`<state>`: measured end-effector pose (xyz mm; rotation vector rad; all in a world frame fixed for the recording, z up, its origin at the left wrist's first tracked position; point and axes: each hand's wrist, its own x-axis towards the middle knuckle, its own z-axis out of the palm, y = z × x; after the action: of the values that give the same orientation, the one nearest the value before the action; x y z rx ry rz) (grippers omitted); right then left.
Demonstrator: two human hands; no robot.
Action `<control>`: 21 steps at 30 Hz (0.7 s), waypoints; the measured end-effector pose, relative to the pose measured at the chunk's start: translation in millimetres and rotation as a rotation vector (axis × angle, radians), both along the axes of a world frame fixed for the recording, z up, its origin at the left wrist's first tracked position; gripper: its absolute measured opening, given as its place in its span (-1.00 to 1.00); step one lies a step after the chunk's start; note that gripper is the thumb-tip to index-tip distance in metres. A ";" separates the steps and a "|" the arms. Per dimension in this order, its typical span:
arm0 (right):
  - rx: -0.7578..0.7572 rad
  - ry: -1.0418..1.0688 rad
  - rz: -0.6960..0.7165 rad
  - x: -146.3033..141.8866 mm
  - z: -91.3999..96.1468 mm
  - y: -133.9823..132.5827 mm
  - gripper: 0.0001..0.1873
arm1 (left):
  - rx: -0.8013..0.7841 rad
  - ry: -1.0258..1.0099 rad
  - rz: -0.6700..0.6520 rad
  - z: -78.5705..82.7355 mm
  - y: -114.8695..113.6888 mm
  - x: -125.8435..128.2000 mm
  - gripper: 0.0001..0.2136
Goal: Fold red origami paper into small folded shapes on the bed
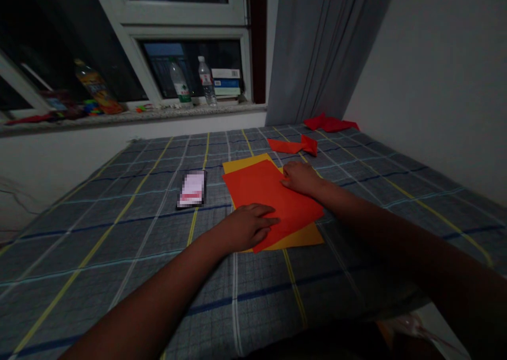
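A red-orange paper sheet [273,199] lies on top of a yellow-orange sheet [301,237] on the checked bedsheet [119,233]. My left hand [247,227] rests flat on the red sheet's near left edge, fingers together and stretched out. My right hand [301,178] presses the sheet's far right edge, fingers curled slightly down onto the paper. Neither hand lifts anything.
A small phone-like object [192,189] lies left of the sheets. Folded red paper pieces [293,146] and another red piece [330,122] lie farther back. The windowsill [130,116] holds bottles [206,81] and books [226,82]. A grey curtain [317,48] hangs at the right.
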<state>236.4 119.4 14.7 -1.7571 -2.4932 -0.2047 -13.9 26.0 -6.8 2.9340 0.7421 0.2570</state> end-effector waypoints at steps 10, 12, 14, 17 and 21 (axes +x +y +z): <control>-0.172 -0.102 0.273 -3.9 11.7 -94.2 -0.68 | -0.016 0.016 0.012 1.1 0.5 1.2 -0.64; -0.201 -0.109 0.292 -4.4 13.6 -101.8 -0.69 | -0.013 0.024 0.011 1.7 0.5 1.1 -0.64; -0.208 -0.109 0.298 -4.6 14.6 -105.2 -0.69 | -0.003 0.030 0.006 2.2 -0.2 1.0 -0.64; -0.187 -0.108 0.269 -5.9 13.6 -103.6 -0.67 | 0.023 0.058 -0.003 2.9 -3.2 1.7 -0.60; -0.150 -0.110 0.192 -9.9 10.7 -89.1 -0.73 | 0.055 0.106 0.009 4.3 -8.2 3.5 -0.57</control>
<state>226.5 30.3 25.3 -1.5814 -2.8034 -0.1049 -10.4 17.8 -2.4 3.0170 0.7734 0.1254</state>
